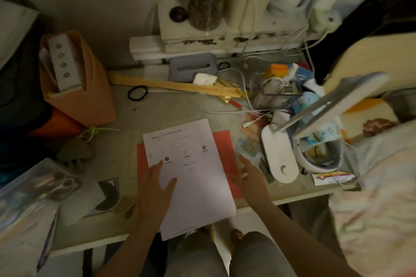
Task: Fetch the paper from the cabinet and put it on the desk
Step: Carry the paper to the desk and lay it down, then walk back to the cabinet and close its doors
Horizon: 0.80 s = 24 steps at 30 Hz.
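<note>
A white printed paper (191, 164) lies over a red sheet (225, 148) on the desk (157, 114), its near end hanging past the desk's front edge. My left hand (155, 191) grips the paper's left side, thumb on top of the page. My right hand (247, 175) is blurred at the paper's right edge, over the red sheet, fingers apart; I cannot tell whether it touches the paper. No cabinet is in view.
An orange paper bag (85, 96) with a white box stands at the left. A white desk lamp (279, 155), tangled cables and small packets crowd the right. A black hair tie (137, 93) and a yellow strip (171, 85) lie farther back. A shiny plastic sleeve (33, 186) sits front left.
</note>
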Motion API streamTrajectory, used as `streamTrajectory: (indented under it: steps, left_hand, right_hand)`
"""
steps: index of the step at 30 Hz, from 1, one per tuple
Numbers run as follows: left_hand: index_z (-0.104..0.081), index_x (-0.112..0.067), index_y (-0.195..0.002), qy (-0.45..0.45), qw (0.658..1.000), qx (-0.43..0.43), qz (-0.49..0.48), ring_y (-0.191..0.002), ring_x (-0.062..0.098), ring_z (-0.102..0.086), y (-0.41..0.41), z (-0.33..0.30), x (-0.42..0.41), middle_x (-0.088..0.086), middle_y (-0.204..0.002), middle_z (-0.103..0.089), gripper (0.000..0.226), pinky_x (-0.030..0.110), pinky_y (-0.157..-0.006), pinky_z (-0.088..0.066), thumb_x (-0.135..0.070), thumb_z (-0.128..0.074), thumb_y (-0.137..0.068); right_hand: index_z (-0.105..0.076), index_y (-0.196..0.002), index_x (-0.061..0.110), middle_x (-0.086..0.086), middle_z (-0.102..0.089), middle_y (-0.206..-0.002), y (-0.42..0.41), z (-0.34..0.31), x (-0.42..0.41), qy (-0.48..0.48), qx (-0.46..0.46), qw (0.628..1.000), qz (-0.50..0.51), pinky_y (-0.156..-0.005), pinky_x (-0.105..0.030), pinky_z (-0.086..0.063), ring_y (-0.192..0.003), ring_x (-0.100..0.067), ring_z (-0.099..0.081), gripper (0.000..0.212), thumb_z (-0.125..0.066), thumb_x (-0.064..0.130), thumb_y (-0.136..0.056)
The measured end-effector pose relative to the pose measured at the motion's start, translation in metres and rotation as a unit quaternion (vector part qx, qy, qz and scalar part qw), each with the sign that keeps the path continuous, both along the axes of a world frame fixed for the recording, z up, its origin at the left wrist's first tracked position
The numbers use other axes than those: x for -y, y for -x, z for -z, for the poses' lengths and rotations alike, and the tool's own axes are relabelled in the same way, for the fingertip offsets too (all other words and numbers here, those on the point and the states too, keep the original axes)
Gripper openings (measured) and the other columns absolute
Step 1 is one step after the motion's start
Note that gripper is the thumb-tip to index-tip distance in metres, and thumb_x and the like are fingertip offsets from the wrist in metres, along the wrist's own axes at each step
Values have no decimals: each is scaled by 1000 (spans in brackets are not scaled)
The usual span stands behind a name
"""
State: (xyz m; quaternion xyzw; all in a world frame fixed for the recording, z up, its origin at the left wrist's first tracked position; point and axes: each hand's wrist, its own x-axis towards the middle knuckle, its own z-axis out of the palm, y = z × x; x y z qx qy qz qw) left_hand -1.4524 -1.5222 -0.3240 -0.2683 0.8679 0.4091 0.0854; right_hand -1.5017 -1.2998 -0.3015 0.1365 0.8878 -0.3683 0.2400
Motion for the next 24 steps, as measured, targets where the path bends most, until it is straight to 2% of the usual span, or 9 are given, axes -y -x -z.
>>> streamTrajectory:
  steps: [2, 3, 5, 8, 12, 15, 17, 20, 24]
  left_hand:
    - [-38, -22, -136, 48, 997, -29, 61, -125, 30, -44, 9, -10, -21, 8, -142, -44, 55, 52, -107, -32, -45, -51, -87]
    - [-41, -22, -135, 65, 993, -41, 88, -125, 31, -46, 14, -14, -32, 9, -140, -47, 56, 54, -107, -31, -48, -47, -86]
    - [-45, -21, -133, 91, 982, -63, 155, -124, 34, -47, 25, -19, -57, 12, -137, -51, 59, 53, -108, -29, -51, -43, -82]
    - [-47, -19, -133, 139, 944, -94, 286, -125, 32, -46, 38, -34, -105, 12, -138, -50, 58, 47, -105, -29, -47, -45, -82]
    - [-38, -27, -138, 178, 865, -146, 446, -128, 28, -42, 34, -57, -185, 5, -144, -43, 60, 43, -102, -36, -36, -58, -83]
    - [-39, -26, -139, 187, 814, -161, 526, -131, 32, -39, 17, -71, -247, 7, -147, -39, 58, 46, -106, -32, -36, -57, -84]
    - [-45, -24, -135, 205, 773, -186, 571, -127, 34, -45, -3, -82, -286, 9, -143, -44, 60, 48, -103, -36, -36, -64, -80]
    - [-57, -24, -125, 243, 705, -230, 625, -112, 31, -59, -39, -89, -336, 8, -130, -59, 66, 47, -89, -49, -40, -78, -64]
    - [-59, -25, -122, 261, 632, -251, 685, -112, 30, -60, -97, -95, -398, 7, -128, -61, 68, 47, -89, -49, -44, -78, -60]
  right_hand:
    - [-35, -137, 21, -8, -53, -134, -9, -12, -17, -29, -25, 999, 16, -99, -40, -47, -120, -26, -53, 60, -61, 36, -85]
    - [-34, -138, 23, -8, -50, -137, -13, -18, -27, -44, -37, 998, 21, -101, -44, -46, -123, -26, -50, 62, -62, 35, -84]
    - [-34, -139, 25, -7, -49, -137, -25, -30, -51, -71, -65, 995, 22, -102, -40, -43, -124, -25, -48, 63, -64, 33, -83]
    - [-31, -141, 28, -5, -45, -141, -49, -44, -92, -135, -80, 987, 33, -103, -36, -37, -127, -24, -41, 62, -58, 38, -86]
    - [-30, -141, 31, -2, -41, -144, -97, -61, -147, -187, -77, 973, 107, -103, -42, -36, -129, -28, -36, 59, -53, 42, -88]
    - [-29, -141, 30, -4, -40, -144, -142, -76, -186, -231, -80, 954, 173, -104, -44, -34, -130, -31, -35, 61, -54, 41, -87]
    - [-22, -143, 30, -5, -31, -150, -177, -83, -213, -255, -69, 941, 211, -108, -43, -28, -135, -31, -29, 61, -50, 40, -89]
    - [-17, -144, 29, -6, -24, -154, -231, -91, -247, -272, -67, 923, 264, -111, -43, -24, -138, -31, -23, 61, -48, 31, -91]
    - [-17, -143, 32, -4, -25, -153, -316, -94, -291, -289, -57, 893, 340, -112, -44, -24, -138, -29, -25, 63, -51, 37, -90]
